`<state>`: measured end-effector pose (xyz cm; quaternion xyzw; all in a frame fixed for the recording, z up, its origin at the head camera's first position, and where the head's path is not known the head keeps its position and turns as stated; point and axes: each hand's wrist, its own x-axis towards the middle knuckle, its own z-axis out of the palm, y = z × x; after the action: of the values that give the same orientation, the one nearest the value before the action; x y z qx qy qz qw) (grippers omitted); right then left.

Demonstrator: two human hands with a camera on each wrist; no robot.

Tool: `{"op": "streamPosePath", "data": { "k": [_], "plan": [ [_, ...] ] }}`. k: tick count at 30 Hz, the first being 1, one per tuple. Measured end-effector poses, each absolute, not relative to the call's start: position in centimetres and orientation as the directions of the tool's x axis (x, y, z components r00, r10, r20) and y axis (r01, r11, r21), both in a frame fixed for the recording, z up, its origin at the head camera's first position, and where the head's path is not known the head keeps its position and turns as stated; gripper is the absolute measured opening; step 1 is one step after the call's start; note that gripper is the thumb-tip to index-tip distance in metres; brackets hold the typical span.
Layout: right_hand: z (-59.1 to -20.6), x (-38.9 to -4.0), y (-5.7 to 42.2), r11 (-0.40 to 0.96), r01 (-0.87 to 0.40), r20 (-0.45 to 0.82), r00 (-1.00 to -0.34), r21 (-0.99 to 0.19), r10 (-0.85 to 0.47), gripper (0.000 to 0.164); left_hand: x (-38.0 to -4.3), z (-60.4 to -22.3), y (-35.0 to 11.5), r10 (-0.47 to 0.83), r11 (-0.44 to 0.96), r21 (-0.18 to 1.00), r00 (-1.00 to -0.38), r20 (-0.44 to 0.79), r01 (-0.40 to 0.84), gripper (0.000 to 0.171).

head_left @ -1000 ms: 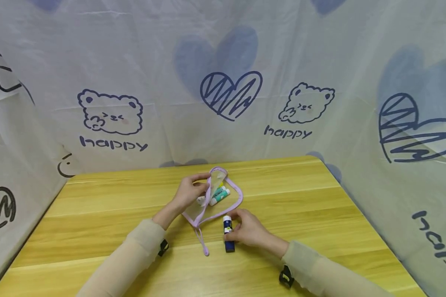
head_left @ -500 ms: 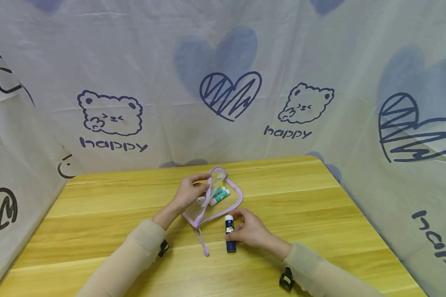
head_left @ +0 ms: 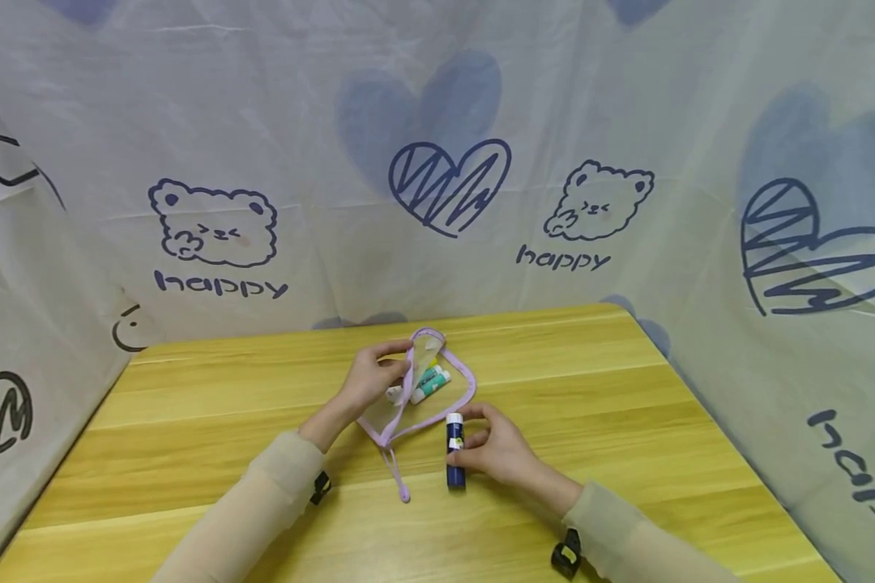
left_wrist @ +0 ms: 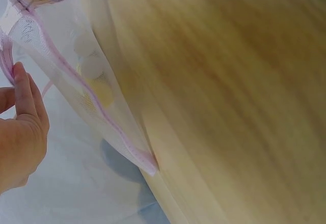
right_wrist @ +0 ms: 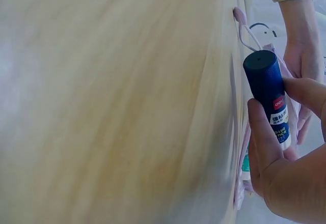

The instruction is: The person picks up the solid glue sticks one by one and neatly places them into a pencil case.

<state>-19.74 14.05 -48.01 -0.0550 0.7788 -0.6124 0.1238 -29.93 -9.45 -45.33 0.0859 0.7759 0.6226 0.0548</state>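
My right hand (head_left: pixel 499 449) holds a dark blue glue stick (head_left: pixel 455 453) with a white end, pinched between thumb and fingers. In the right wrist view "GLUE STICK" shows on the label of the glue stick (right_wrist: pixel 270 94). To its left, my left hand (head_left: pixel 372 376) pinches the lilac edge of a see-through mesh zip pouch (head_left: pixel 437 419), whose mouth stands open. Inside the pouch lie green-and-white tubes (head_left: pixel 432 387) and something yellow. Through the mesh in the left wrist view, round white and yellow ends (left_wrist: pixel 93 66) show.
A lilac wrist loop (head_left: pixel 403 490) hangs from the pouch's near corner onto the wooden table (head_left: pixel 591 389). Behind the table hangs a pale cloth (head_left: pixel 321 178) printed with hearts and bears; it continues along both sides.
My right hand has moved slightly right and up with the glue stick. The left hand and the pouch have stayed in place.
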Motion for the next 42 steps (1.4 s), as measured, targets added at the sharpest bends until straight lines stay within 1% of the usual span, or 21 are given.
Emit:
{"op": "streamPosePath", "data": {
  "k": [6, 14, 17, 26, 35, 42],
  "plan": [
    [-47.9, -20.0, 14.1, 0.232, 0.039, -0.081, -0.981, -0.972, -0.175, 0.069, -30.0, -45.5, -9.5, 0.205, 0.205, 0.976, -0.978, 0.032, 0.075, 0.041],
    [-47.6, -20.4, 13.7, 0.154, 0.02, -0.031, -0.997, -0.988, -0.073, 0.07, -30.0, -45.5, -9.4, 0.205, 0.211, 0.975, -0.978, 0.033, 0.077, 0.041],
    [-47.5, -20.8, 13.5, 0.134, 0.005, -0.011, -0.999, -0.991, -0.042, 0.069, -30.0, -45.4, -9.4, 0.205, 0.207, 0.975, -0.978, 0.031, 0.074, 0.042],
    [-47.0, -22.2, 13.3, 0.081, 0.001, 0.001, -1.0, -0.997, 0.02, 0.064, -29.9, -45.4, -9.4, 0.2, 0.198, 0.978, -0.979, 0.025, 0.065, 0.041],
    [-47.3, -23.6, 12.8, -0.017, 0.011, -0.013, -0.997, -1.0, 0.077, 0.064, -30.0, -45.7, -9.4, 0.215, 0.2, 0.976, -0.976, 0.039, 0.083, 0.042],
    [-47.9, -24.7, 12.3, -0.066, 0.01, -0.015, -0.996, -0.998, 0.083, 0.064, -30.0, -45.6, -9.3, 0.224, 0.206, 0.974, -0.974, 0.044, 0.092, 0.042]
  ]
}}
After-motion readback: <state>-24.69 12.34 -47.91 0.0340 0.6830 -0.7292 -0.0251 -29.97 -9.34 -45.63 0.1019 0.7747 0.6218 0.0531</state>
